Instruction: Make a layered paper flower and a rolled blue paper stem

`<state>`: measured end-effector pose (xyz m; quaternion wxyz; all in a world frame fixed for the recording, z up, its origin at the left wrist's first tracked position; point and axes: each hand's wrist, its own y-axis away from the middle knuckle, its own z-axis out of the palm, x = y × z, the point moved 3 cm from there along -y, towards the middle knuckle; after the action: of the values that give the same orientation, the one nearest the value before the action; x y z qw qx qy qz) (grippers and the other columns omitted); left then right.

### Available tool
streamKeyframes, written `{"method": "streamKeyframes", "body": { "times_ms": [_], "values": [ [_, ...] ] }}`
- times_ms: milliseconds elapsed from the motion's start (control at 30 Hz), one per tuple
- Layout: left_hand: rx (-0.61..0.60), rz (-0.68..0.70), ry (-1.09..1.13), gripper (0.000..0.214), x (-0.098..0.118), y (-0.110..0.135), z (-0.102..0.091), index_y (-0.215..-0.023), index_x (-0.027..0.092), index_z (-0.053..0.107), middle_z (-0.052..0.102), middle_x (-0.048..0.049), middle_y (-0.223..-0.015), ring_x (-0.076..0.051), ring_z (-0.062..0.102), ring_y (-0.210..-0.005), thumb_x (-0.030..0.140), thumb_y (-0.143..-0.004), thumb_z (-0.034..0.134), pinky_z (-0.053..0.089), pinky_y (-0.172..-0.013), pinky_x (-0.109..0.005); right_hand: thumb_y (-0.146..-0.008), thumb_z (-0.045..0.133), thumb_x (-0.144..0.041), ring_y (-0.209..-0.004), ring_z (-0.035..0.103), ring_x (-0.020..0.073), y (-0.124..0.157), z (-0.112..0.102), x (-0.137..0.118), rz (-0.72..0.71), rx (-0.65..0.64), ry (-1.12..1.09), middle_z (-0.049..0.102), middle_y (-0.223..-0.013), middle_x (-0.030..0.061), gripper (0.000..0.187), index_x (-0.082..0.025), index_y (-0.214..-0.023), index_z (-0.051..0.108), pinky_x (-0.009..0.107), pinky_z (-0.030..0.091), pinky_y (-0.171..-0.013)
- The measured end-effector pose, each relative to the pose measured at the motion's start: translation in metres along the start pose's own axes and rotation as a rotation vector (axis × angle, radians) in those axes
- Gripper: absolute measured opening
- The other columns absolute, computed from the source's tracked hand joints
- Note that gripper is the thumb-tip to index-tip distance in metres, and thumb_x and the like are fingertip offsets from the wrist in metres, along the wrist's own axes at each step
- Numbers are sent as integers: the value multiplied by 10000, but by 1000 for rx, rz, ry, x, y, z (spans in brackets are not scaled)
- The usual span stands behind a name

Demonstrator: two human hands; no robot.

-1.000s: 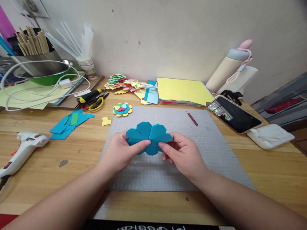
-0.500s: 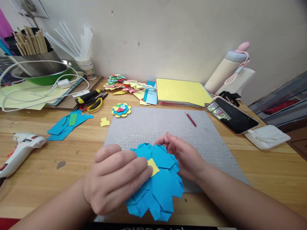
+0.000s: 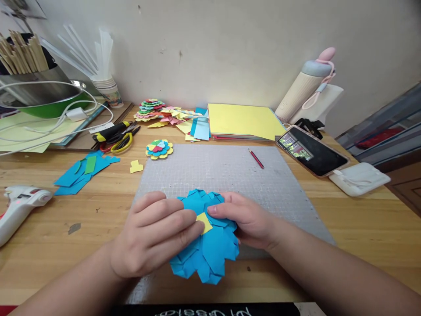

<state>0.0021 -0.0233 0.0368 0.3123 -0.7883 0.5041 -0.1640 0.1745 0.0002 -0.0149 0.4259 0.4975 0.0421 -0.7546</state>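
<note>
A pale, marked wall [image 3: 230,52] backs a wooden worktop [image 3: 365,237], whose near edge runs just below the hands, with a dark lettered strip in front of it. On the wood lies a grey gridded mat [image 3: 204,169]; its far part is bare from the hands up to the pencil, and more bare wood lies to its right. Behind the mat's far edge sits a stack of paper [image 3: 245,120], yellow on top. At the right a phone [image 3: 312,151] leans beside the mat; at the left a white glue gun [image 3: 23,206] is cut off by the picture's edge, well apart from the hands.

The blue paper flower [image 3: 215,250] is between the two hands, tilted towards the camera, its lower petals in front of the mat's near edge. The right hand [image 3: 253,219] clamps its upper right rim, thumb on the visible face, other fingers behind. The left hand [image 3: 154,232] covers its left side, fingers bunched together.

A small layered flower [image 3: 159,150] lies at the mat's far left corner, a red pencil [image 3: 255,158] farther right. Smallest, a yellow square [image 3: 205,223] lies on the blue face under the left fingertips; whether they pinch or only press it is hidden.
</note>
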Motion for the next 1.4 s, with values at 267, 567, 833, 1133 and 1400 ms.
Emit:
{"method": "streamKeyframes", "body": {
  "times_ms": [267, 567, 833, 1133, 1400],
  "values": [
    [-52, -93, 70, 280, 2, 1, 0, -1040, 215, 652, 753, -11, -883, -162, 604, -892, 161, -992, 381, 414, -818, -353, -730, 653, -433, -481, 392, 100, 0, 2, -3, -23, 17, -6, 464, -467, -37, 342, -199, -529, 503, 223, 323, -458],
    [4, -61, -27, 260, 0, 2, 0, -1017, 231, 702, 738, -6, -897, -165, 564, -920, 167, -976, 454, 397, -829, -338, -757, 640, -422, -424, 415, 84, 2, 1, -4, -153, 89, 30, 510, -496, -53, 274, -209, -636, 517, 220, 384, -447],
    [-2, -71, 4, 246, -3, 3, 5, -1027, 225, 707, 724, -2, -914, -172, 554, -917, 162, -972, 476, 379, -824, -349, -782, 622, -409, -404, 420, 70, -2, -2, 1, -186, 102, 19, 518, -482, -56, 266, -199, -645, 535, 210, 440, -466],
    [-65, -51, 21, 278, -2, 2, 5, -1059, 189, 672, 717, -11, -924, -171, 548, -945, 137, -990, 408, 357, -837, -351, -780, 630, -420, -388, 423, 69, -2, -3, 4, -170, 125, 33, 523, -508, -55, 263, -191, -683, 544, 195, 367, -387],
    [79, -450, 328, 385, -29, 2, 5, -1044, 230, 588, 609, -33, -1051, -194, 545, -1003, -29, -785, 467, 399, -894, -376, -849, 603, -409, -410, 496, 92, -2, -11, -2, -340, 200, 46, 571, -523, -40, 253, -196, -717, 570, 197, 408, -378]
  ]
}}
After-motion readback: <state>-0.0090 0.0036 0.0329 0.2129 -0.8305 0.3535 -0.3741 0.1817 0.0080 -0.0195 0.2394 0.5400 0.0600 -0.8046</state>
